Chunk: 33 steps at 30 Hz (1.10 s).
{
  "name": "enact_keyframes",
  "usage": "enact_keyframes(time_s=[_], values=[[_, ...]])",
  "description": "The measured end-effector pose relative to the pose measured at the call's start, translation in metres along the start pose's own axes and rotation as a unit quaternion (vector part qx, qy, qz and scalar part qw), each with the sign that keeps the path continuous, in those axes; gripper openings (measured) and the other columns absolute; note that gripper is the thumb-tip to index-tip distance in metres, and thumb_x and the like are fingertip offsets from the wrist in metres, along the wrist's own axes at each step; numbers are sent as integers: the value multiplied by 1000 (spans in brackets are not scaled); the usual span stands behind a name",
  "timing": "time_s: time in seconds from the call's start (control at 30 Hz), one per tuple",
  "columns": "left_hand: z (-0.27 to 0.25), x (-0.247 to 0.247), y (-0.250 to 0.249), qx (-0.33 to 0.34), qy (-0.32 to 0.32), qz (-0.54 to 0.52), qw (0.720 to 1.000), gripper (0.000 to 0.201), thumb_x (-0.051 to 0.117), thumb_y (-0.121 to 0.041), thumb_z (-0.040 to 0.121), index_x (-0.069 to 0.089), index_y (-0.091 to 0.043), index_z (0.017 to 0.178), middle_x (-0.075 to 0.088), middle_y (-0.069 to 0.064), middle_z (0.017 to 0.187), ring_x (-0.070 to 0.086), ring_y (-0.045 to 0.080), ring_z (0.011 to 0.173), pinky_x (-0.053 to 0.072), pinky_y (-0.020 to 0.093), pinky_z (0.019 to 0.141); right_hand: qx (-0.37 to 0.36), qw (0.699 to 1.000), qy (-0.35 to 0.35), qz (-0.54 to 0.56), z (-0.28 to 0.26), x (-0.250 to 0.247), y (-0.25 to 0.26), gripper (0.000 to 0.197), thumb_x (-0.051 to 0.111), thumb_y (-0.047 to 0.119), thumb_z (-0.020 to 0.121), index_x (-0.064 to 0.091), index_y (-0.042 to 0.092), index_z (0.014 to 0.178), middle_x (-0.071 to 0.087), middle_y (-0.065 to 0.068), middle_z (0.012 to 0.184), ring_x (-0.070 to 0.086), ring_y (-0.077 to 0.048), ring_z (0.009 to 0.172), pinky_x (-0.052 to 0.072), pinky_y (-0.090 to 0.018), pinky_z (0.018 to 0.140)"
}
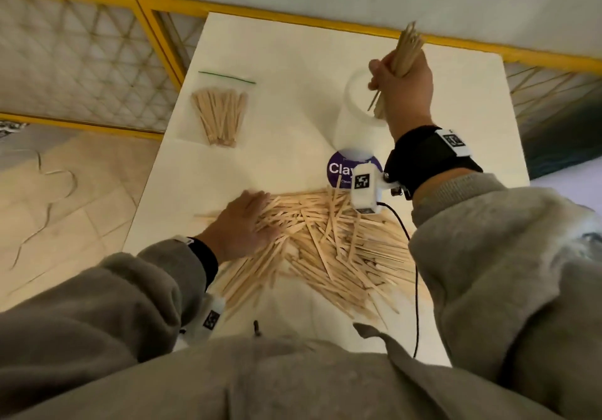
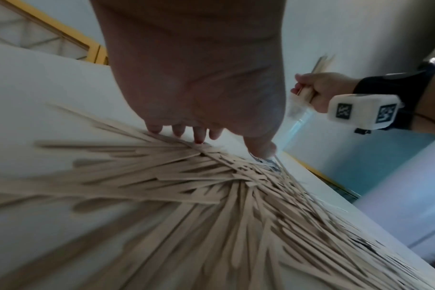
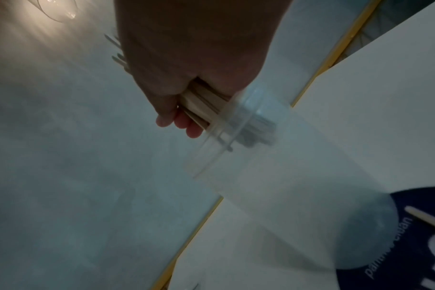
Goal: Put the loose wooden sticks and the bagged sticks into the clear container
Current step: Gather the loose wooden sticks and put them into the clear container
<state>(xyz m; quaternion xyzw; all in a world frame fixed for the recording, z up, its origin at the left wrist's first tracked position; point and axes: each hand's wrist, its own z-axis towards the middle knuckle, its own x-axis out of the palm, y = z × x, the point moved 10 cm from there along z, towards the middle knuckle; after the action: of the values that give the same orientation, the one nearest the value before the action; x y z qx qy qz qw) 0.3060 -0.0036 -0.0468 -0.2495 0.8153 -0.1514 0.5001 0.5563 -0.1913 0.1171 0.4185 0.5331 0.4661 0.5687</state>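
A wide heap of loose wooden sticks (image 1: 329, 243) covers the near half of the white table (image 1: 286, 57). My left hand (image 1: 241, 224) lies flat on the heap's left side, fingers straight (image 2: 199, 135). My right hand (image 1: 402, 84) grips a bundle of sticks (image 1: 407, 48) upright over the mouth of the clear container (image 1: 353, 110), the lower stick ends dipping into its opening (image 3: 238, 121). The container stands mid-table with a purple label (image 1: 342, 168) at its base. A clear zip bag of sticks (image 1: 221, 113) lies flat at the far left of the table.
A yellow-framed mesh barrier (image 1: 97, 57) runs along the table's far and left sides. A black cable (image 1: 413, 256) trails from my right wrist camera across the sticks toward my body. Bare tabletop lies between the bag and the container.
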Motion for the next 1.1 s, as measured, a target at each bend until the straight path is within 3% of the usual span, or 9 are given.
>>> enact_keyframes(time_s=[0.13,0.27,0.4,0.5,0.63,0.73,0.8,0.97,1.1], values=[[-10,24,7,43,41,94,994,139,29,-99,44,-15,-19,149,-5,7,160,-4,31,146,6,46,119,-20,999,35,-32,-5,4,5,26,71,14,76,48,24,75,56,4,68,60,-15,60,50,-21,60],[-12,26,1,61,-5,118,991,130,68,-67,63,-13,-12,149,4,15,158,5,36,144,9,46,118,-71,997,22,0,-16,-18,26,27,76,21,72,53,23,86,54,6,67,52,-7,64,48,-20,69],[-3,7,-10,54,-79,90,991,94,71,-36,79,15,-10,150,32,15,148,30,35,132,21,37,112,-105,990,-91,-14,-62,-77,22,17,69,26,81,54,20,89,56,9,80,51,-7,75,49,-28,78],[5,11,-21,88,-80,88,989,78,68,-26,80,29,-14,147,45,13,140,43,36,123,34,42,106,-55,984,21,-168,-110,-57,-31,25,71,32,81,58,18,98,59,4,94,54,-5,85,49,-30,84],[9,14,-30,109,-73,75,988,93,63,-52,73,29,-7,146,42,18,144,42,40,128,34,46,107,13,832,370,-415,-173,22,-125,99,78,59,62,34,26,144,31,-5,152,27,-23,140,26,-40,115],[1,23,1,-16,-10,163,986,131,66,-73,60,-12,-18,150,-1,13,159,2,39,145,9,55,114,-77,722,434,-533,-188,48,-139,115,73,71,59,19,26,150,12,-11,160,11,-32,147,12,-50,119],[-10,24,18,-74,17,192,979,134,69,-70,60,-18,-20,148,-6,12,159,-1,38,145,8,55,114,-80,722,423,-541,-184,49,-136,105,74,66,61,30,25,146,20,-11,157,20,-32,144,18,-48,117],[-18,2,15,-59,-67,171,981,77,74,-45,71,40,-17,134,43,13,129,44,36,115,43,46,94,-55,777,369,-507,-168,26,-129,70,74,37,71,45,25,133,40,-6,136,39,-31,127,34,-43,104],[-17,-3,18,-74,-109,86,988,51,71,-31,80,52,-15,124,49,12,122,47,34,111,43,44,91,24,792,306,-528,-160,1,-135,115,83,47,61,12,24,150,26,-15,151,24,-38,139,22,-51,113]])
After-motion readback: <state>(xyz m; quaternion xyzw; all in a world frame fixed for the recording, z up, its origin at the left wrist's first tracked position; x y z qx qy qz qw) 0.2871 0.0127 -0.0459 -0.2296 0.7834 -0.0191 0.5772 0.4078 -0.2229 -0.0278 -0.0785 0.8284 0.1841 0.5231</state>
